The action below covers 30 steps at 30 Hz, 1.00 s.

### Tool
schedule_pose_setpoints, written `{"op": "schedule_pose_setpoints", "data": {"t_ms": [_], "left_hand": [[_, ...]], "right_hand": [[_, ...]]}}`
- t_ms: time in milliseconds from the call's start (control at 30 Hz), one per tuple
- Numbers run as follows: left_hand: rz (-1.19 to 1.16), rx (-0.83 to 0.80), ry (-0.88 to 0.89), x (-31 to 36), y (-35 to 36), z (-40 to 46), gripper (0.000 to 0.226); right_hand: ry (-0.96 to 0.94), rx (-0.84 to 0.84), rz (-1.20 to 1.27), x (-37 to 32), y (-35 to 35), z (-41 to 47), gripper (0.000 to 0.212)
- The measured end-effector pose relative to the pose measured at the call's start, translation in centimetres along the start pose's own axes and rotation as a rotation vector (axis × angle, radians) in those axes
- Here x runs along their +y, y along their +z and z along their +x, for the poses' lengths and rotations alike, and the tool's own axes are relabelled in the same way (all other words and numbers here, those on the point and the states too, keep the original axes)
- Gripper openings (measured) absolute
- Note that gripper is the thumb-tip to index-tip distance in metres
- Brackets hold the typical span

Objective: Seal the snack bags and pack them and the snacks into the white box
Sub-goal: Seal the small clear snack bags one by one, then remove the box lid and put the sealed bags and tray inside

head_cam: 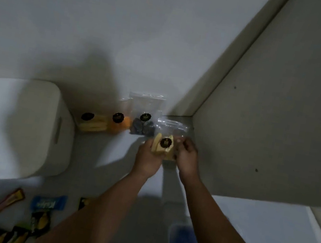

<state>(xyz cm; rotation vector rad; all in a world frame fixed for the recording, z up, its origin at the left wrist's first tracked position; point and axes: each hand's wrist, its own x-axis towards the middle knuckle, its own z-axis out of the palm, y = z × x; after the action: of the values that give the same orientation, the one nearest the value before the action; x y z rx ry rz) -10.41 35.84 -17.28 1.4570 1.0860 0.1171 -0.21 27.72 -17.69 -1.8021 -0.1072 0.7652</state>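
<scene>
**lighting and image quality: dim, soft, blurred**

dim, grey, low-contrast indoor light. broad soft-edged shadows on the wall (pixel 107 27) above the white box (pixel 44 127) and on the bench (pixel 119 157) left of the hands. whole frame soft; wrappers (pixel 38 213) at lower left smeared. wide-angle bending slants edges at right. no glare.

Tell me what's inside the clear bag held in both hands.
The clear bag holds pale tan snack pieces, partly covered by a dark round sticker and by the left hand and right hand. How many is unclear.
</scene>
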Motion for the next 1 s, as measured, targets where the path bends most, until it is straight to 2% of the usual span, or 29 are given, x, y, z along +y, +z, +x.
{"op": "schedule_pose_setpoints", "data": {"t_ms": [100,200,333,500,600,833,1000], "left_hand": [[-0.062,0.038,-0.004,0.9,1.8,3.3,0.051],[-0.195,0.11,-0.025,2.4,3.0,5.0,0.058],[-0.283,0.202,-0.037,2.5,3.8,5.8,0.071],[-0.309,0.157,-0.141,3.2,2.1,1.7,0.049],[-0.255,0.106,-0.143,1.8,0.1,-0.6,0.038],[-0.164,0.074,0.07,1.8,-9.9,-8.1,0.021],[0.009,0.232,0.397,4.2,-22.0,-12.5,0.018]], "right_hand": [[0.0,0.094,0.023,-2.2,0.9,3.5,0.013],[-0.031,0.099,0.013,-3.5,1.7,6.7,0.026],[-0.071,0.096,-0.004,-3.4,2.5,8.9,0.027],[0.012,0.217,-0.052,-3.0,1.8,6.1,0.046],[0.013,0.242,-0.08,-1.3,1.0,2.6,0.046],[-0.081,0.24,-0.073,-1.7,3.8,-7.6,0.021],[-0.19,0.063,-0.151,-6.3,9.8,-14.7,0.014]]}}
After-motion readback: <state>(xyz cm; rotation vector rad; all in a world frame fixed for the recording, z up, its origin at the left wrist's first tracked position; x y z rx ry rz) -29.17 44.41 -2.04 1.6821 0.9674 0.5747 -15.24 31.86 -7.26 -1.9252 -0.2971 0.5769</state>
